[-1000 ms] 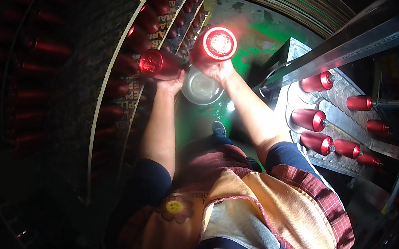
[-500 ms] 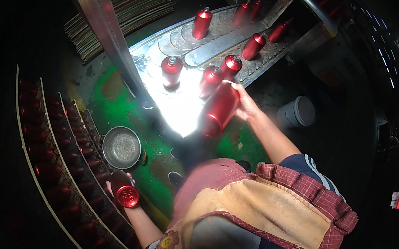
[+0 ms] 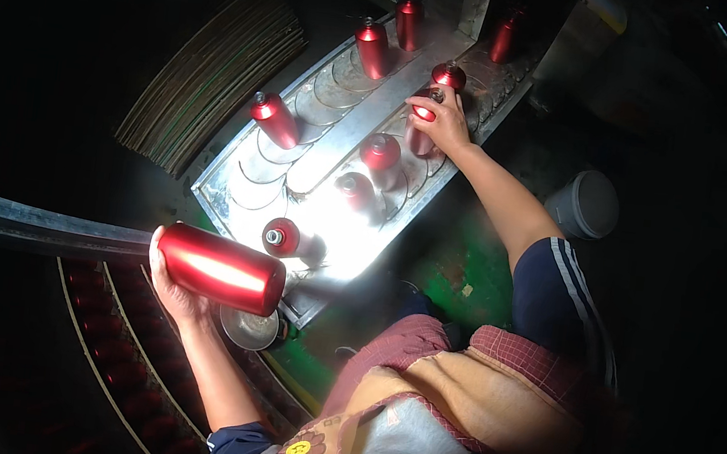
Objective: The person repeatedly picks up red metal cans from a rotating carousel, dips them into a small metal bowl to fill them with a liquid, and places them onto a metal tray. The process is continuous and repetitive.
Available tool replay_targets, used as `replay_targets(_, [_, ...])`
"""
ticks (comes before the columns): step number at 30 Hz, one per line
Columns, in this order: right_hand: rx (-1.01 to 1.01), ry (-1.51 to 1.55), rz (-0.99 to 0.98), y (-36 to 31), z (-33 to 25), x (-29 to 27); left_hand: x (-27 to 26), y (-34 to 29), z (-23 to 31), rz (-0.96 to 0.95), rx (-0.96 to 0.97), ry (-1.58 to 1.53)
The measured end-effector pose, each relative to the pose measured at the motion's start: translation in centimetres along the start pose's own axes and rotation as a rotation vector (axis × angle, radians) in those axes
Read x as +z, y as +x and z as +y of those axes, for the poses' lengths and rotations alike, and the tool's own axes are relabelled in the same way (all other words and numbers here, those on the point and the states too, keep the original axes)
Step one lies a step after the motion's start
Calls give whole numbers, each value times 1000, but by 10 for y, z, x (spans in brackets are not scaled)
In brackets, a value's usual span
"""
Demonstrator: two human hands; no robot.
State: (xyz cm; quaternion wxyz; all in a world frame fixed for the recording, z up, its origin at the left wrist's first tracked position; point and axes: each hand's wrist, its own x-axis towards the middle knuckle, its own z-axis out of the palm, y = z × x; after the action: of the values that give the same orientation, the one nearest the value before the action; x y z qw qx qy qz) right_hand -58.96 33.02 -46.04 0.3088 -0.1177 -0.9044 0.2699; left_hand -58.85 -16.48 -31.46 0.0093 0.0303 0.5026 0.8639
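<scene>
To handle it well, the right hand [image 3: 449, 129] probably does best with a light, even hold on the upright bottle [image 3: 419, 140], its base flat on the metal conveyor [image 3: 255, 192] before any finger loosens. Whether that base sits fully down is hard to tell. The fingers would then part sideways and lift clear, so the knuckles do not nudge the neighbouring bottle [image 3: 449, 76] just beyond them. For the left hand [image 3: 174, 293], a firm wrap seems wise, since a smooth bottle held at one end could slip or swing into others.

The right fingers curl round the shoulder of the upright bottle, pinching it just below the neck; its body hangs below them, toward the wearer. The left fingers close round one end of the sideways bottle [image 3: 222, 270], whose body reaches out to the right of them, base outward; the neck is hidden by the grip. Past that base, just beside it, stands a dark red bottle [image 3: 281, 236]. Below the left fingers and to their right is a metal bowl [image 3: 247, 330].
</scene>
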Motion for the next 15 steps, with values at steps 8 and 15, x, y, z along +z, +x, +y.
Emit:
replay_targets(8, [48, 45, -81, 24, 62, 50, 157, 197, -179, -103, 695, 914])
replay_targets(15, [169, 318, 47, -83, 135, -40, 147, 273, -314, -17, 353, 1293])
